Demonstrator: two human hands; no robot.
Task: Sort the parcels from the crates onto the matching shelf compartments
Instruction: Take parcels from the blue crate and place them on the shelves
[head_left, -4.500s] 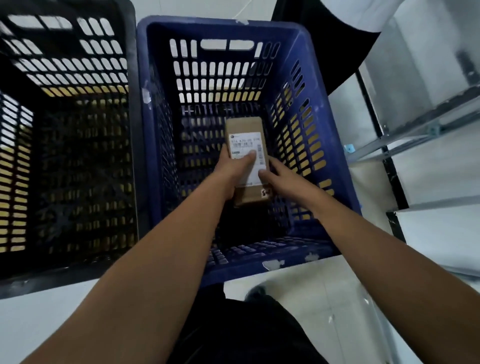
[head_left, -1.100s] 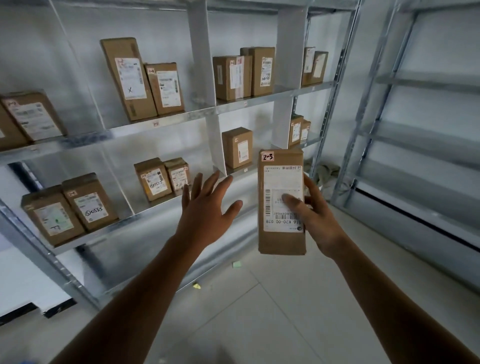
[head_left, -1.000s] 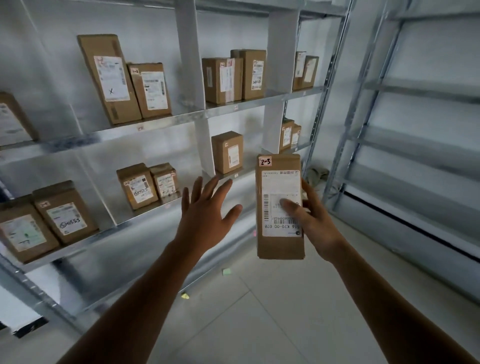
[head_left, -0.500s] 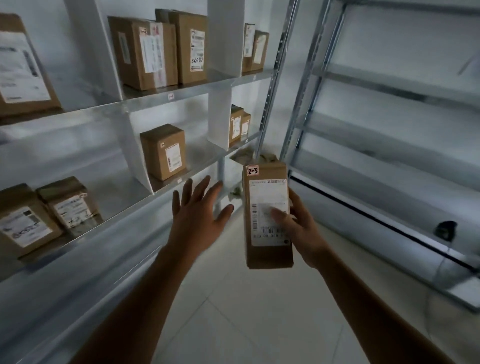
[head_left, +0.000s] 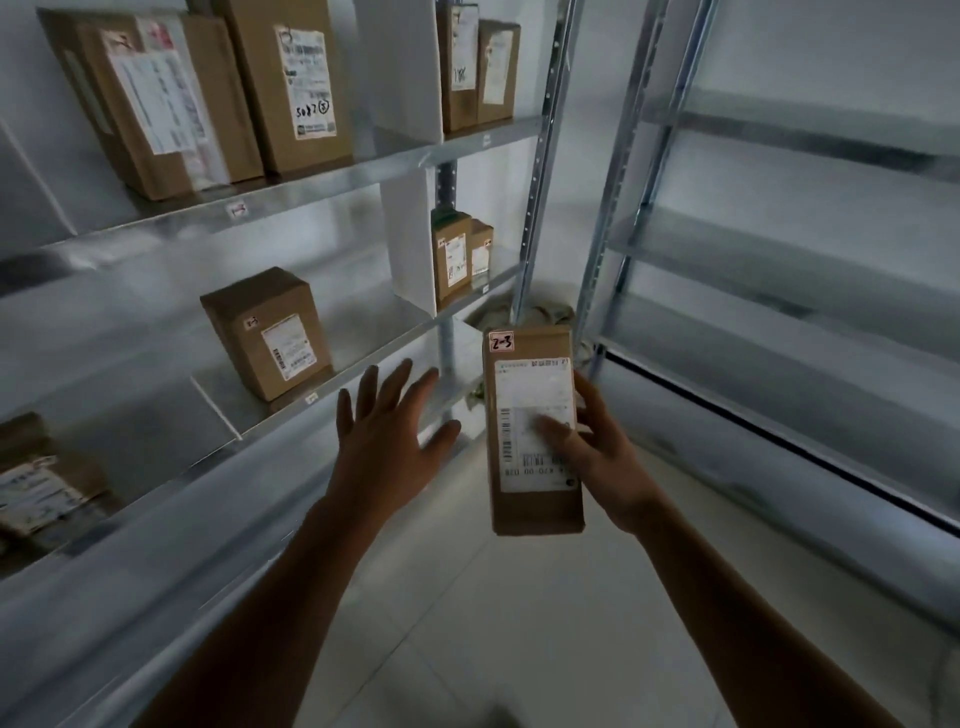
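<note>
Cardboard parcel (head_left: 535, 431), marked 2-3, was gripped upright by the right hand (head_left: 602, 457). Left hand (head_left: 384, 441) was spread open and empty near the shelf (head_left: 332, 182).

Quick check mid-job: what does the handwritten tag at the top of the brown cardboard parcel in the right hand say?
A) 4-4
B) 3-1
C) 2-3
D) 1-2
C: the small white tag at the top corner of the brown cardboard parcel reads "2-3"; the right hand holds that parcel upright with its label facing the camera, while the left hand is open beside it.
</note>
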